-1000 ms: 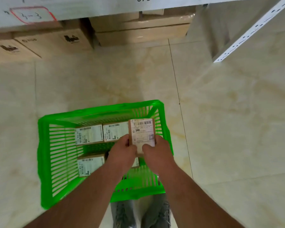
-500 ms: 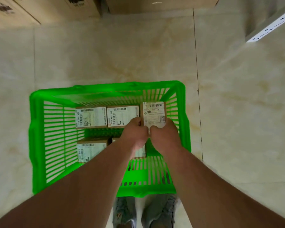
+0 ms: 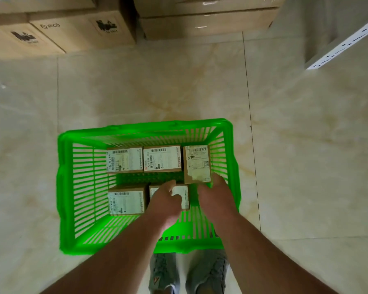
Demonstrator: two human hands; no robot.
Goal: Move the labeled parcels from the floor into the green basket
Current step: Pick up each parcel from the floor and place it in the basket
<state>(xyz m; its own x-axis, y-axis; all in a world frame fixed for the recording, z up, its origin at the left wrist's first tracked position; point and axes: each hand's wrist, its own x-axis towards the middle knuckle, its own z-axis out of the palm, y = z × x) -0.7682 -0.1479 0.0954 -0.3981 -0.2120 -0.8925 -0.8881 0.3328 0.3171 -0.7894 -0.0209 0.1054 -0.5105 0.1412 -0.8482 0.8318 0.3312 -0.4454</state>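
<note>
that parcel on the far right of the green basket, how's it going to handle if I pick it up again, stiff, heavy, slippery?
Probably stiff: the rightmost parcel is a square-edged cardboard box. Likely light for its size, being small beside the right hand. Its label looks smooth, so perhaps slightly slippery there. Lying flat in the green basket, it seems unlikely to roll or tip.

Person, head view. Forearms: two, bare to the frame edge, no sleeves, watch or jewellery visible. Left hand [image 3: 165,205] and right hand [image 3: 216,195]: bare, ungloved. Footwear: pair of grey knit shoes [image 3: 187,272]; small orange-red mark on the left one's upper.
</note>
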